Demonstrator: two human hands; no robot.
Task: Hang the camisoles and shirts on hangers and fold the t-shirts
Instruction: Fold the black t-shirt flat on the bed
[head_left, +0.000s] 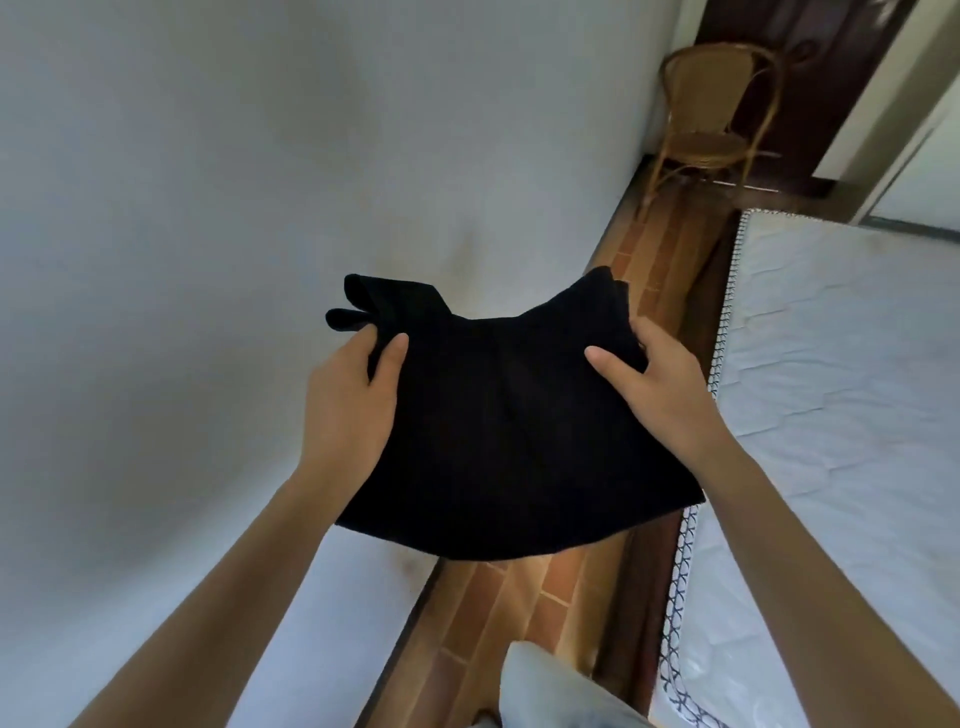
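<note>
Between a pale wall (208, 208) and a white mattress (841, 389), both hands hold a black garment (498, 426) in mid-air: left hand (348, 400) and right hand (660, 384) fingers pinch its upper corners.

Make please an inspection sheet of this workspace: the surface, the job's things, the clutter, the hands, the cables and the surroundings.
Surface: white quilted mattress at the right, bare where it shows.
Job's things: one black garment, held in the air over the floor, not on the mattress; no hanger seen.
Clutter: nothing seen.
Hands: left hand grips the garment's left upper edge, thumb on top; right hand grips its right upper edge, thumb on top.
Cables: nothing seen.
Surroundings: white wall at the left; brown tiled floor between wall and mattress; wicker chair at the far end, beside a dark doorway.
</note>
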